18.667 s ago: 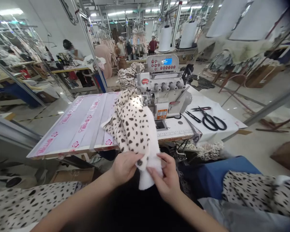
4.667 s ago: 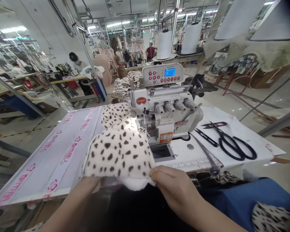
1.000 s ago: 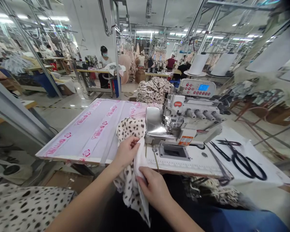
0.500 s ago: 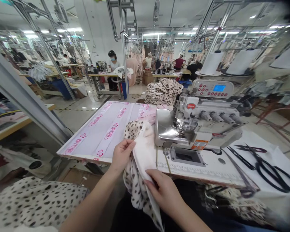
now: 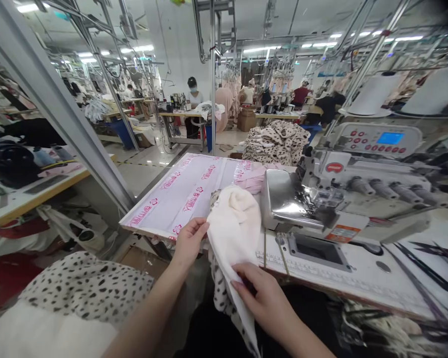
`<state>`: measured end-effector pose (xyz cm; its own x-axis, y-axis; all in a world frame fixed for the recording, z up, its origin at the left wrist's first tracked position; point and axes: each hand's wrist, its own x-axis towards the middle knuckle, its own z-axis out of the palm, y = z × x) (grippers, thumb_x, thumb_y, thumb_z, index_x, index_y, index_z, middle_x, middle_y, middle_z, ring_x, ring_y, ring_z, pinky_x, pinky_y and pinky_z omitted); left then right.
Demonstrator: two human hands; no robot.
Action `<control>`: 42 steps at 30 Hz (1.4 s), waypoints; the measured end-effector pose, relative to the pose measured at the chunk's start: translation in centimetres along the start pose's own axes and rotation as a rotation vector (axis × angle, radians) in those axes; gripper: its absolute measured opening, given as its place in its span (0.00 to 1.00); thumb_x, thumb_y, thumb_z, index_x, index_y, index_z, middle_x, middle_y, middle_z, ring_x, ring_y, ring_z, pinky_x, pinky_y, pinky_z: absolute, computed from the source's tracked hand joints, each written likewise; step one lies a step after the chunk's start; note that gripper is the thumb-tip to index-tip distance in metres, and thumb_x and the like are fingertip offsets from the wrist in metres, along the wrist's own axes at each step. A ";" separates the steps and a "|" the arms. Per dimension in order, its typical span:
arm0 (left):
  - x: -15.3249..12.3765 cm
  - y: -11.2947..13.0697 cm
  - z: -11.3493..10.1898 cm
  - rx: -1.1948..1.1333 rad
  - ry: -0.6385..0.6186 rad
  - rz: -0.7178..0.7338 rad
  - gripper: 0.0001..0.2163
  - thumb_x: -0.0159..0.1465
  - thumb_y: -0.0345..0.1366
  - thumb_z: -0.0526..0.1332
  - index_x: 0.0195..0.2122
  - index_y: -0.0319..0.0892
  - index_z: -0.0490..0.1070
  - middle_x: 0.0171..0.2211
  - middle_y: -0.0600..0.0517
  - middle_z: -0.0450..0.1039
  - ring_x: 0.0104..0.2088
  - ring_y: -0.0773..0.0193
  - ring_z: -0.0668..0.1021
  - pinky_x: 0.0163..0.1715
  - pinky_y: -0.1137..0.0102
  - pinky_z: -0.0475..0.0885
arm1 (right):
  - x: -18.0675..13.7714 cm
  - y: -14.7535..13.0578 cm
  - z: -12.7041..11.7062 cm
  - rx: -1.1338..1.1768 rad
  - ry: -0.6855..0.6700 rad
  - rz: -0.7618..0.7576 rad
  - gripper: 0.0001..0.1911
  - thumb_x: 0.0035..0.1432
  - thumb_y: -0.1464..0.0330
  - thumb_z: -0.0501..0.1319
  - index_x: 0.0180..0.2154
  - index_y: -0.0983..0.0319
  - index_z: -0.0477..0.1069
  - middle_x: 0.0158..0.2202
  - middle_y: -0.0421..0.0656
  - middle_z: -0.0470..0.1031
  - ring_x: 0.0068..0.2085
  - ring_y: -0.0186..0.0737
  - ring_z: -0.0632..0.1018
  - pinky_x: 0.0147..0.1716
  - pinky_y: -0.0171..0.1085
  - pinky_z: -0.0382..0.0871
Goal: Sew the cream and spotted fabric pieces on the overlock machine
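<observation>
A piece of spotted fleece fabric (image 5: 233,233) hangs over the front edge of the sewing table (image 5: 194,191), its plain cream side facing up. My left hand (image 5: 189,240) pinches the fabric's left edge near the table's edge. My right hand (image 5: 263,293) grips the lower edge of the fabric below the table. The sewing machine (image 5: 321,199) stands just to the right of the fabric, its shiny metal cover close to the cloth.
A pile of spotted fabric (image 5: 274,141) lies behind the machine. More spotted fabric (image 5: 82,291) lies at the lower left. Black scissors (image 5: 433,261) rest on the table at the right. A slanted metal post (image 5: 59,107) rises on the left. Other people work at distant tables.
The view has swung left. The fabric has turned over so more of its cream side shows, and both hands have kept hold of it at the table's edge.
</observation>
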<state>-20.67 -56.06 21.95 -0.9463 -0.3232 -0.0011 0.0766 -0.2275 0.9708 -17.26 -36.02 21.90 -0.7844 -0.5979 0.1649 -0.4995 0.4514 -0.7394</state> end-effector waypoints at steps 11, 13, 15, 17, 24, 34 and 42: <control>1.1 -0.5 -1.6 0.024 -0.028 0.001 0.13 0.52 0.44 0.62 0.26 0.37 0.67 0.21 0.56 0.65 0.21 0.73 0.67 0.24 0.76 0.65 | 0.3 -0.3 0.4 0.048 -0.016 0.032 0.09 0.58 0.70 0.53 0.41 0.60 0.67 0.36 0.43 0.72 0.35 0.39 0.72 0.35 0.36 0.65; 1.5 0.0 -1.7 0.045 -0.026 0.037 0.13 0.54 0.44 0.61 0.27 0.38 0.67 0.22 0.56 0.65 0.22 0.73 0.68 0.26 0.76 0.65 | 0.3 -0.3 0.5 0.046 -0.019 0.038 0.09 0.58 0.70 0.53 0.41 0.60 0.68 0.36 0.43 0.72 0.35 0.39 0.72 0.35 0.36 0.65; 1.8 0.9 -1.6 0.078 -0.023 0.082 0.13 0.55 0.45 0.59 0.29 0.39 0.67 0.22 0.56 0.64 0.23 0.73 0.68 0.28 0.76 0.65 | 0.3 -0.3 0.5 0.040 -0.021 0.041 0.09 0.58 0.70 0.53 0.40 0.60 0.68 0.35 0.43 0.71 0.34 0.39 0.72 0.34 0.35 0.65; 2.1 1.8 -1.1 0.114 -0.029 0.120 0.12 0.55 0.44 0.59 0.30 0.39 0.67 0.23 0.56 0.65 0.25 0.72 0.68 0.30 0.75 0.65 | 0.3 -0.2 0.6 0.035 -0.015 0.039 0.09 0.58 0.70 0.53 0.40 0.60 0.68 0.35 0.43 0.71 0.34 0.39 0.71 0.34 0.36 0.65; 4.8 3.3 1.8 0.578 -0.125 0.384 0.24 0.47 0.35 0.65 0.46 0.43 0.67 0.41 0.50 0.68 0.39 0.62 0.69 0.44 0.67 0.62 | 0.7 -0.6 1.1 0.071 -0.020 0.053 0.09 0.57 0.71 0.54 0.40 0.61 0.68 0.34 0.42 0.71 0.33 0.38 0.72 0.34 0.36 0.65; 5.6 4.0 -1.1 0.240 -0.161 0.113 0.16 0.56 0.47 0.56 0.36 0.38 0.66 0.28 0.52 0.71 0.26 0.66 0.73 0.29 0.71 0.68 | 4.6 0.4 -1.5 0.765 0.130 0.314 0.17 0.54 0.57 0.58 0.36 0.64 0.71 0.30 0.44 0.73 0.31 0.37 0.74 0.33 0.36 0.70; 1.1 6.0 -2.4 -0.205 -0.120 0.036 0.13 0.54 0.41 0.62 0.37 0.39 0.67 0.35 0.51 0.72 0.35 0.65 0.75 0.36 0.73 0.70 | 11.5 -3.4 -1.5 1.228 -0.131 0.317 0.18 0.57 0.61 0.55 0.46 0.63 0.68 0.40 0.47 0.75 0.44 0.42 0.75 0.44 0.40 0.69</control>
<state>-20.51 -60.04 27.21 -0.9714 -0.2260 0.0729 0.1615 -0.4037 0.9005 -25.11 -43.39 27.32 -0.7295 -0.6689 -0.1427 0.4245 -0.2792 -0.8613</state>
